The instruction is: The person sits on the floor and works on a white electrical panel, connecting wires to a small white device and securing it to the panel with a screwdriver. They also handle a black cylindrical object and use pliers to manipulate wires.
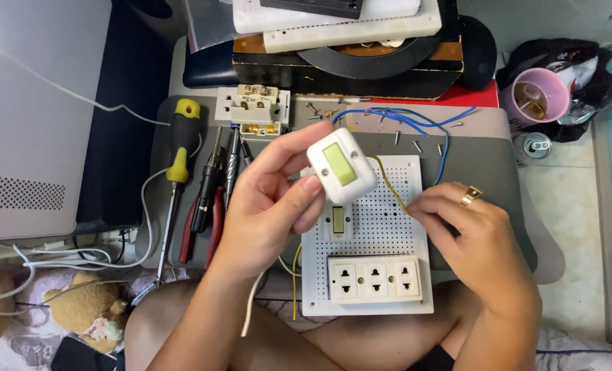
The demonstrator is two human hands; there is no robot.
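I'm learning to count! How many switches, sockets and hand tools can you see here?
Switches: 2, one in the left hand, one on the white board
Socket outlets in the strip: 3
Hand tools left of the board: about 4, overlapping
Total: about 9

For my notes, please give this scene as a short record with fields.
left hand: holds white switch with green rocker, lifted above board
right hand: pinches yellow wire on board
board: white perforated board, triple socket at near end
left of board: screwdriver with yellow handle, pliers with red handles
far side: blue wire, loose screws
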